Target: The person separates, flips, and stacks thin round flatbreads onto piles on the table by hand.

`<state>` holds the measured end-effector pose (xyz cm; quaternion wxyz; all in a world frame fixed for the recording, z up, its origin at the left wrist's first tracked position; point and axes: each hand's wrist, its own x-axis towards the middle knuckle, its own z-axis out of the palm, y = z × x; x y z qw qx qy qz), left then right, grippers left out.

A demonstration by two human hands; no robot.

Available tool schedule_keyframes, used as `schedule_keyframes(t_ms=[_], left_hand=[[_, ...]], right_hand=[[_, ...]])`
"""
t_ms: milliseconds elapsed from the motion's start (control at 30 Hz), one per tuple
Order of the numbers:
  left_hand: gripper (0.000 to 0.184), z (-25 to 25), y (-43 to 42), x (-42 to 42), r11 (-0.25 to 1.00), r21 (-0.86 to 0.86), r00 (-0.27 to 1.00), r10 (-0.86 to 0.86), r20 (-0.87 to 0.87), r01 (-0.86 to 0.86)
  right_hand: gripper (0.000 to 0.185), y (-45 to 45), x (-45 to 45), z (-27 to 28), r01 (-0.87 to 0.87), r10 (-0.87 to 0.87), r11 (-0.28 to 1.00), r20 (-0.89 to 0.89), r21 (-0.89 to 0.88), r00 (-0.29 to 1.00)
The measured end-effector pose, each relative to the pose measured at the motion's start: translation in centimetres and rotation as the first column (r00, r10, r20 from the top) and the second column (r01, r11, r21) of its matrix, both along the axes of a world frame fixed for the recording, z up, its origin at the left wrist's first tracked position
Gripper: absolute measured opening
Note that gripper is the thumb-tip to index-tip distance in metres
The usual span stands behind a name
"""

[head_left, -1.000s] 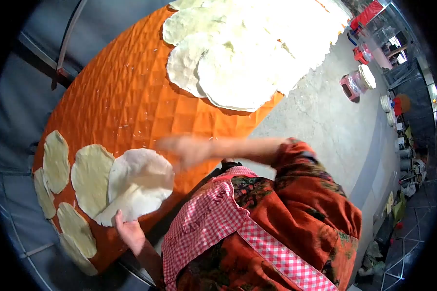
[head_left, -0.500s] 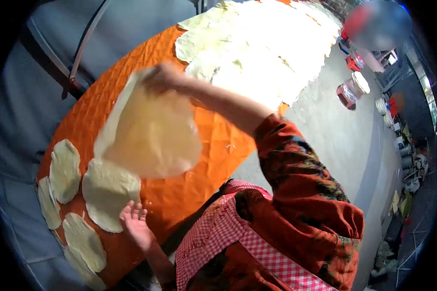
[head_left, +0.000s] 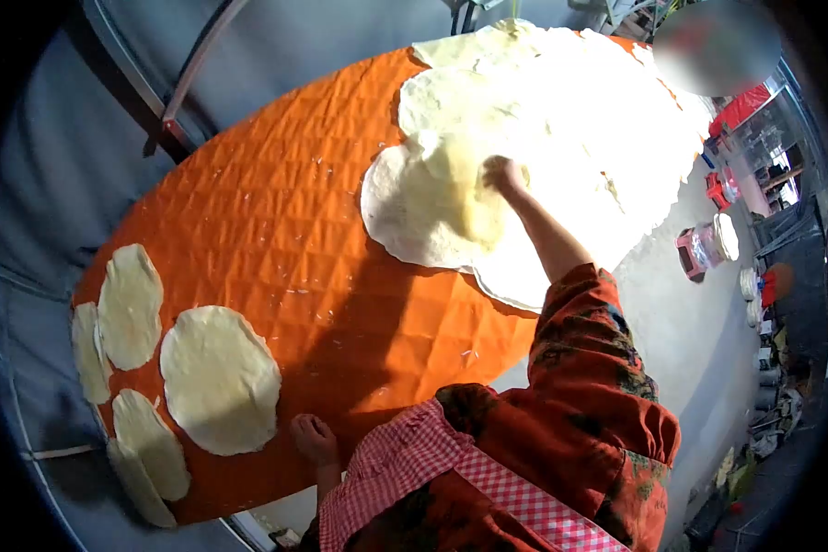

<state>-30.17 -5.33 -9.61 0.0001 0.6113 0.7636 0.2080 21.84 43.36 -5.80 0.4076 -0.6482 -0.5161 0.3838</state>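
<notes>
My right hand (head_left: 508, 176) reaches across the orange cloth (head_left: 276, 202) with its fingers closed on a thin round flatbread (head_left: 474, 198). The sheet is partly blurred and lies over or just above many overlapping pale flatbreads (head_left: 570, 120); I cannot tell if it touches them. Low in the view, close to my body, my left hand (head_left: 315, 440) is curled closed with nothing visible in it. Left of that hand lies a single round flatbread (head_left: 221, 380) on the cloth. Several more, such as an oval flatbread (head_left: 130, 306), lie along the left edge.
Grey sheeting (head_left: 276, 55) and a curved metal bar (head_left: 193, 69) stand behind the cloth. To the right is a pale floor (head_left: 672, 368) with a pink stool (head_left: 692, 255) bearing a bagged stack. Assorted items line the far right wall.
My right hand has carried the flatbread from the left over to the overlapping ones. My left hand has gone from open to curled and moved nearer my body. The view has shifted.
</notes>
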Motion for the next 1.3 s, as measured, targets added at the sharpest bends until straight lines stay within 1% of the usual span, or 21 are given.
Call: schedule_keyframes(t_ms=[33,100,133,167,233,267,300,367,400,500,533,567,733,833,867,933,1033,1100,1133,1200,1300], left_hand=[[0.009,-0.2,0.1,0.4,1.000,-0.006,0.998,0.017,-0.053,-0.018],[0.009,1.2,1.1,1.2,0.999,0.013,0.995,0.046,-0.093,-0.045],[0.009,1.9,1.3,1.5,0.996,0.019,0.988,0.092,-0.122,-0.090],[0.010,1.8,1.5,1.8,0.997,0.031,0.989,0.077,-0.130,-0.074],[0.011,0.6,1.2,0.9,0.998,0.015,0.985,0.060,-0.161,-0.058],[0.012,-0.1,0.4,0.3,0.999,0.010,0.985,0.037,-0.170,-0.036],[0.013,-0.8,0.0,-0.1,0.997,-0.045,0.991,0.056,-0.121,-0.062],[0.016,-1.3,-0.1,-0.7,0.991,-0.099,0.995,0.080,-0.056,-0.085],[0.017,-1.3,-0.1,-0.6,0.991,-0.109,0.996,0.077,-0.040,-0.080],[0.018,-0.9,0.2,-0.8,0.991,-0.113,0.998,0.065,-0.011,-0.066],[0.018,-0.6,0.3,-0.8,0.993,-0.102,0.998,0.062,-0.004,-0.062],[0.018,-0.5,0.6,-0.8,0.995,-0.084,0.998,0.055,0.005,-0.054],[0.018,-0.1,0.8,-1.1,1.000,0.004,0.996,0.022,0.088,-0.023],[0.018,-0.3,0.1,-1.6,1.000,0.027,0.986,-0.011,0.165,0.007],[0.020,-0.3,-0.2,-1.7,0.999,0.050,0.975,-0.022,0.221,0.012],[0.022,1.5,-0.5,-2.1,0.996,0.091,0.942,-0.051,0.332,0.022],[0.029,-0.6,-3.5,-4.4,0.988,-0.107,0.554,0.027,0.832,0.112],[0.034,-2.1,-3.8,-6.1,0.949,0.247,0.192,-0.210,0.959,-0.195],[0.035,6.3,-2.8,-9.8,0.949,0.224,0.004,-0.229,0.973,-0.224],[0.041,14.3,-0.7,-11.9,0.819,0.244,-0.359,-0.468,0.808,-0.519],[0.049,14.7,-0.5,-16.2,0.868,0.217,-0.657,-0.483,0.579,-0.446]], right_hand=[[0.016,0.6,-0.5,2.2,-0.077,0.070,0.993,0.084,0.090,0.994],[0.018,2.6,0.0,7.1,-0.137,0.161,0.975,-0.134,0.174,0.978],[0.020,5.6,2.9,6.6,-0.262,0.126,0.909,0.384,0.326,0.915],[0.022,5.1,2.3,10.0,-0.234,0.080,0.944,0.526,0.233,0.847],[0.036,6.6,3.2,8.9,-0.104,-0.106,0.955,0.649,0.277,0.753],[0.040,3.2,-2.3,12.6,-0.022,-0.255,0.953,0.835,0.304,0.488],[0.039,3.7,-3.4,11.0,-0.127,-0.342,0.897,0.845,0.424,0.410],[0.034,3.0,-9.7,5.9,-0.252,0.026,0.901,0.537,0.353,0.843],[0.034,0.4,-14.9,4.1,-0.347,0.260,0.902,0.318,0.256,0.912],[0.033,-12.4,-33.6,0.1,-0.798,0.779,0.600,-0.188,-0.055,0.598],[0.034,-16.5,-38.7,-1.0,-0.864,0.819,0.494,-0.282,-0.096,0.499],[0.034,-20.2,-43.6,-5.7,-0.860,0.857,0.504,-0.081,-0.073,0.509],[0.032,-26.5,-53.7,-1.6,-0.673,0.544,0.683,-0.418,-0.283,0.728],[0.022,-26.4,-55.0,0.8,-0.735,0.595,0.577,-0.434,-0.356,0.677],[0.021,-25.2,-56.2,-1.6,-0.724,0.574,0.638,-0.465,-0.262,0.674],[0.022,-22.3,-57.7,6.7,-0.760,0.715,0.640,-0.271,-0.117,0.644],[0.032,-22.0,-59.8,19.1,-0.844,0.858,0.513,-0.067,0.157,0.509],[0.028,-25.3,-60.5,25.4,-0.897,0.883,0.432,0.159,0.090,0.441],[0.026,-27.1,-60.7,25.5,-0.915,0.878,0.393,0.256,0.093,0.404],[0.023,-31.2,-61.4,25.3,-0.946,0.840,0.312,0.439,0.090,0.319],[0.027,-37.7,-61.1,18.4,-0.975,0.899,0.194,0.379,0.105,0.220]])
